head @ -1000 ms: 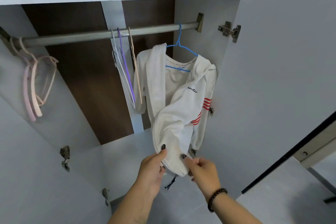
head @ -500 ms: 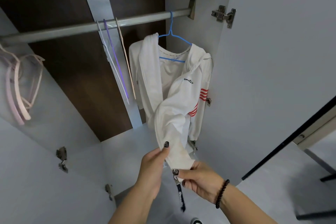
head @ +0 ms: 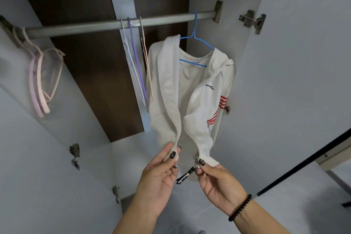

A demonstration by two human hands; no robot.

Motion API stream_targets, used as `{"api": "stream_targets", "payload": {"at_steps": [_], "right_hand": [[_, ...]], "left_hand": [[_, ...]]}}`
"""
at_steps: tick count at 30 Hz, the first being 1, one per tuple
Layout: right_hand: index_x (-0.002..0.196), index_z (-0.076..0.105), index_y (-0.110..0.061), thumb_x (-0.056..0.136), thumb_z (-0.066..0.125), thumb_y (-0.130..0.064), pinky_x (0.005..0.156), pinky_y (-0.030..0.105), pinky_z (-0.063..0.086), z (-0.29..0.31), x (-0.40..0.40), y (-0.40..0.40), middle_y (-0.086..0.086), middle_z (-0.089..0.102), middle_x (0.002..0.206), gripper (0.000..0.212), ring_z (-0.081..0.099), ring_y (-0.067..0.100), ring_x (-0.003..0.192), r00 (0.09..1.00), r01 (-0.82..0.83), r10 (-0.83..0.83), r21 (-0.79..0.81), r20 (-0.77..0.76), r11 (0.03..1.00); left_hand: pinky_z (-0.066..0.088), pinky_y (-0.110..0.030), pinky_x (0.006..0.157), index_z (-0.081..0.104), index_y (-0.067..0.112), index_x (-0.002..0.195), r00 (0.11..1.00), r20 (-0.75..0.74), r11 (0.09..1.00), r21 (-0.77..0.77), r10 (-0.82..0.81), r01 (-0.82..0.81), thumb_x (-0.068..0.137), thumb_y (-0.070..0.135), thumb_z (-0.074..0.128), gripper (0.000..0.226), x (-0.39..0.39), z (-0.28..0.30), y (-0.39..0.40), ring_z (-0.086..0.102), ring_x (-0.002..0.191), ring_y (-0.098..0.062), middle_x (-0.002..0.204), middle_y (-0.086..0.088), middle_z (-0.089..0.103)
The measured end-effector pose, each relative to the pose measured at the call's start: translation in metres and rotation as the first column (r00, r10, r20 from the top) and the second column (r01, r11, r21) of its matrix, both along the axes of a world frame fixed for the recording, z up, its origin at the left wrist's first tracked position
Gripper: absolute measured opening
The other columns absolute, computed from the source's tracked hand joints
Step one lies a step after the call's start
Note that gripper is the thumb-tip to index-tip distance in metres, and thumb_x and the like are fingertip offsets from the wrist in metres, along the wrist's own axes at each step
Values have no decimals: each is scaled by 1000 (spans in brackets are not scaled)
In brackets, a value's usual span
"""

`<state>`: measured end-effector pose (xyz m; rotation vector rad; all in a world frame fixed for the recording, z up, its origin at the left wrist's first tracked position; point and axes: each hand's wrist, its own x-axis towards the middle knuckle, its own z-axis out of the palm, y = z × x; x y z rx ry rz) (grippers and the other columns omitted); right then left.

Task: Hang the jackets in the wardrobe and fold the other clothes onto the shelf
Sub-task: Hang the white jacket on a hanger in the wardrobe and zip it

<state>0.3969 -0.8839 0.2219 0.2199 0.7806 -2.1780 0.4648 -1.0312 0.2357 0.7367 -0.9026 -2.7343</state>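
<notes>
White zip-up hooded jacket with red sleeve stripes [head: 191, 89] hangs on a blue wire hanger [head: 195, 43] at the right end of the grey metal wardrobe rail [head: 85, 27]. Left hand [head: 161, 173] pinches the left front hem. Right hand [head: 218, 182] pinches the right hem at the zipper, black fabric pull tab [head: 185, 176] dangling between both. Empty white, purple and beige hangers [head: 134, 59] mid-rail; pink hangers [head: 43, 74] far left.
</notes>
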Motion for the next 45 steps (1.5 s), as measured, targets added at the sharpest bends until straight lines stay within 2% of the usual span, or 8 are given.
{"api": "stream_targets", "payload": {"at_steps": [11,14,16,25,32,37,40,45], "right_hand": [[83,76,-6,74,63,5,56,24,55,5,11,3,10,71,77,20,68,15,64,994,-32,37,42,-102,999],[86,76,-4,67,79,0,58,25,56,8,13,7,11,72,79,19,69,15,67,992,-28,30,16,-120,999],[86,76,-4,50,93,-6,59,25,56,7,12,10,11,72,78,40,69,16,67,991,-21,24,22,-134,1000],[90,76,-6,45,96,-11,61,25,56,5,10,14,11,73,83,50,70,16,73,986,-6,13,38,-168,999],[86,76,-3,64,74,2,59,24,56,5,10,9,12,72,79,22,70,17,71,991,-13,20,52,-135,999],[87,75,-2,66,71,3,58,24,56,6,10,4,13,73,81,22,70,17,70,992,-4,12,65,-126,998],[83,76,-1,66,71,2,58,22,56,6,10,2,12,73,79,18,69,15,68,993,13,-3,84,-117,996],[81,76,1,69,69,3,58,19,55,5,10,-3,13,72,80,15,69,14,66,994,70,-59,115,-97,991]], "left_hand": [[56,-22,60,80,14,82,1000,22,959,-282,13,-6,58,4,75,27,0,19,23,73,73,-17,87,-12,76],[58,-33,74,80,17,81,999,48,944,-330,13,4,44,19,81,37,-1,21,27,73,78,-20,89,-13,76],[55,-36,81,80,18,80,998,56,937,-350,23,-2,42,22,82,39,-2,22,29,72,80,-21,89,-13,76],[53,-36,89,79,16,79,997,69,904,-428,16,15,53,17,80,27,-2,23,31,71,84,-22,87,-14,75],[52,-29,82,79,18,79,997,60,894,-449,39,-8,51,20,81,28,0,23,25,72,82,-17,85,-11,75],[54,-22,72,79,19,76,995,84,843,-538,50,3,69,6,79,15,2,19,24,69,71,-16,72,-10,73],[50,-12,60,78,21,72,993,95,808,-589,64,4,75,-2,76,23,2,17,22,65,60,-9,64,-6,71],[48,-11,58,78,22,71,995,94,775,-631,20,43,75,-4,75,26,0,13,17,63,57,-5,62,-3,70]]}}
